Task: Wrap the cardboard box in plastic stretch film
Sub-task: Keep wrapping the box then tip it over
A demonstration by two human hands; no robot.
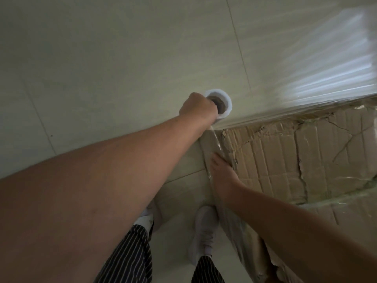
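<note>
There is one cardboard box (285,152), one roll of stretch film (228,111), two hands and two shoes in the view. The box stands on the floor (102,58) at the right side, and its top is creased and torn along several lines. The roll stands upright just beside the near left corner of the box. A wide sheet of film (306,78) goes from it to the upper right along one side of the box. A second band of film lies over the box top lower down, near the right forearm.

The left hand (196,108) is at the upper end of the roll, with the arm stretched far forward from the lower left. Its fingers are clenched on the rim of the roll. Some part of the hand seems to go into the brown core, but I cannot tell which finger. The right hand (221,174) lies flat on the corner edge of the box, palm down. Its fingers (214,160) are straight and press on the film that runs down this corner.

The floor has large pale tiles with thin joints. Below the arms I see two light shoes (204,231) and dark trousers (132,258) with thin white stripes. The left forearm covers most of the left shoe, and the right forearm hides the lower part of the box.
</note>
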